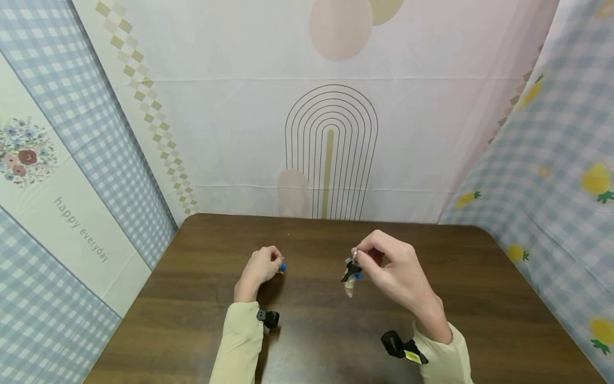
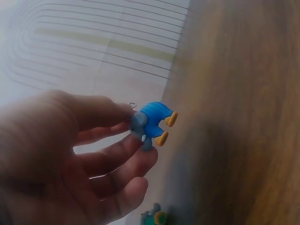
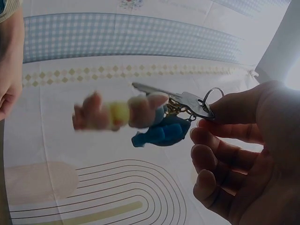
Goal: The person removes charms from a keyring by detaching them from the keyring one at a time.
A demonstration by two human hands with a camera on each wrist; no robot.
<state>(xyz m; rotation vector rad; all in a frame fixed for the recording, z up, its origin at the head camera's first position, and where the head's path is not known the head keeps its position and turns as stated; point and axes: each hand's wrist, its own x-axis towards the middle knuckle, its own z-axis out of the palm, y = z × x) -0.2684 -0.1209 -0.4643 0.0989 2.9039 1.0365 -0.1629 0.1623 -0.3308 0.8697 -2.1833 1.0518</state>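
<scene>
My left hand (image 1: 261,266) is raised just above the dark wooden table (image 1: 201,298), a little left of the middle. Its thumb and fingertips (image 2: 136,140) pinch a small figurine charm (image 2: 151,123) with blue trousers, orange feet, a grey upper part and a tiny metal eyelet on top. In the head view only a dot of blue shows at my fingertips.

My right hand (image 1: 390,266) is held up over the table, right of the middle and well apart from the left one. Its thumb and forefinger pinch the split ring (image 3: 212,99) of a key bunch (image 1: 352,274), and the other fingers are loosely curled beneath. From the ring hang a silver key (image 3: 176,97), a blue charm (image 3: 164,133) and a pinkish, yellowish soft charm (image 3: 117,113), which is too blurred in the right wrist view to tell its shape. The bunch dangles in the air above the table and touches nothing else.

Both my sleeves (image 1: 242,341) are pale yellow, and a black camera mount (image 1: 268,318) sits at each wrist. Behind the table stands a cloth backdrop (image 1: 331,154) printed with nested arches, and at the left a checked panel (image 1: 81,229) reads "happy everyday".
</scene>
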